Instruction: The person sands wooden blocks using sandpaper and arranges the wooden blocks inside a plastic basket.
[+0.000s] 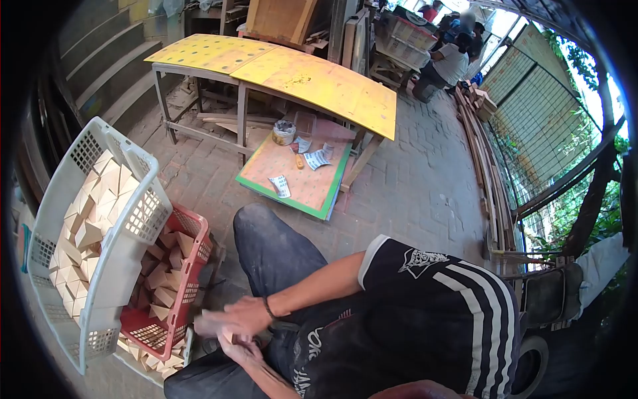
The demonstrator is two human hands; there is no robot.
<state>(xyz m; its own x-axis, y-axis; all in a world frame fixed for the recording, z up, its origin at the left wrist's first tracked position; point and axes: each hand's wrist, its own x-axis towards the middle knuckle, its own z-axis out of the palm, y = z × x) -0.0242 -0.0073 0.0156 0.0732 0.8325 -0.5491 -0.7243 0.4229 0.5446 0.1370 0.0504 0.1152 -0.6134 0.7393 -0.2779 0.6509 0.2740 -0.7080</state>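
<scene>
My right hand [247,316], with a dark band at its wrist, is over my left hand [240,347], close together above my lap. The fingers of the right hand are smeared by motion, so their grip cannot be made out. My left hand is closed around a small pale wooden block [229,336], mostly covered by the fingers. Just left of the hands stands a red plastic crate [197,256] with cut wooden blocks [166,279] in it. Beside it, a white plastic crate [100,292] is heaped with pale angled wooden blocks [100,199].
A yellow-topped table [312,76] stands ahead. Below it, a green-edged board [266,179] carries a tub [284,132] and paper scraps [318,157]. Long planks [473,153] line the fence on the right. Other people [452,63] sit in the back.
</scene>
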